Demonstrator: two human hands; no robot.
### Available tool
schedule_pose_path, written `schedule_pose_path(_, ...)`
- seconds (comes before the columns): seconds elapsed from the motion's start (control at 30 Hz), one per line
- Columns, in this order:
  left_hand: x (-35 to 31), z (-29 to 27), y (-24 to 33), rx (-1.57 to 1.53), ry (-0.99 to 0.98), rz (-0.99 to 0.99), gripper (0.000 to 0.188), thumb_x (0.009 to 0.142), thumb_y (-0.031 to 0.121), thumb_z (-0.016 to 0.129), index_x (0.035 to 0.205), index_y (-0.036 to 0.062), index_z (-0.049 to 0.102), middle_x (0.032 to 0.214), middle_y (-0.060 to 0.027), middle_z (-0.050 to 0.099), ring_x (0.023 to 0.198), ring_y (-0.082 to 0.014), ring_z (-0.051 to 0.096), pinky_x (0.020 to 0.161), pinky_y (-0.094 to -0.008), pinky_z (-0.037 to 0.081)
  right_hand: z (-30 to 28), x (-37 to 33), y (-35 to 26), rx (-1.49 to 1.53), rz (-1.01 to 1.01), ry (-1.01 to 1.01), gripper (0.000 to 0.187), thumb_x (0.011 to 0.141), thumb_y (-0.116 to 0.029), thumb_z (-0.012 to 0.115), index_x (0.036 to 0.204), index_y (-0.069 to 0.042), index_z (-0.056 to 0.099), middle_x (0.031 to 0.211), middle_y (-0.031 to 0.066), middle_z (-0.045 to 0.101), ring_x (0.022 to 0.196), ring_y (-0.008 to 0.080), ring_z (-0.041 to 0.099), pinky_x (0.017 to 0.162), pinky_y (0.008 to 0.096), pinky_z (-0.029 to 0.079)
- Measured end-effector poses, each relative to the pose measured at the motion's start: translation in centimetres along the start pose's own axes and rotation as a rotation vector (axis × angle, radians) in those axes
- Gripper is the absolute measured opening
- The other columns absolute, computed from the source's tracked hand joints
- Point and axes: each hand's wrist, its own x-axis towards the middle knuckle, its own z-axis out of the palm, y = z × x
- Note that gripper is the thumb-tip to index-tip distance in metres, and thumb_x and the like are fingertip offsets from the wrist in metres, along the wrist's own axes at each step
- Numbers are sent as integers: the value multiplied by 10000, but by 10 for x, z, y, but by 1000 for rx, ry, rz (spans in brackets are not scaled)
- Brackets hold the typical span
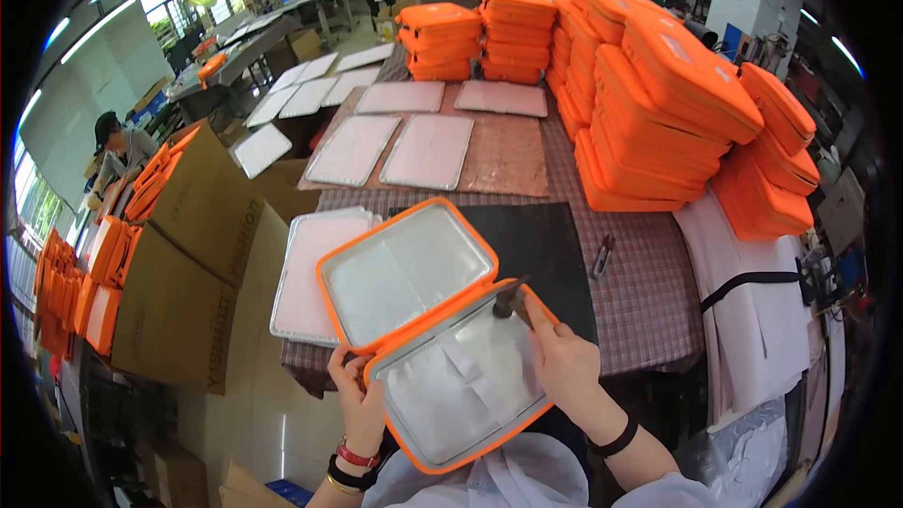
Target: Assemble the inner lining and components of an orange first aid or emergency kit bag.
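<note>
An orange zip case (453, 404) lies open in front of me, its silver lining showing and its lid (404, 273) folded back away from me. A pale strap crosses the lining of the near half. My left hand (359, 397) grips the case's left edge by the hinge. At the right edge my right hand (566, 362) is closed around a dark tool that looks like a small hammer (508, 301); its head is over the upper right corner of the near half. The tool's handle is mostly hidden by the fingers.
Pale panels with silver rims lie stacked (310, 268) left of the case and spread (428, 150) beyond it. Under the lid is a black mat (555, 245), with a utility knife (603, 257) to its right. Orange case stacks (649, 122) rise at right; a cardboard box (188, 263) stands left.
</note>
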Motion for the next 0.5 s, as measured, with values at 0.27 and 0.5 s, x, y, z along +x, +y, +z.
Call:
schedule_pose_path(0.27,28,-36,-9,-313,70,-362,320,1024,276,560,1205,18,502,1109,-133,662,953,-204,675,842,-324,539,-43,-7,42,346,207,227,440,904,-73,654,1342,-103,618,1025,204,710,883,352,710,743,384,545)
schedule_pose_path(0.5,58,-35,0,-186,-14,-442,281,995,252,602,1051,-13,528,981,-201,696,826,-257,730,729,-329,597,-4,-72,152,-341,514,282,483,914,-32,607,1389,-115,584,928,161,582,796,331,593,723,401,501)
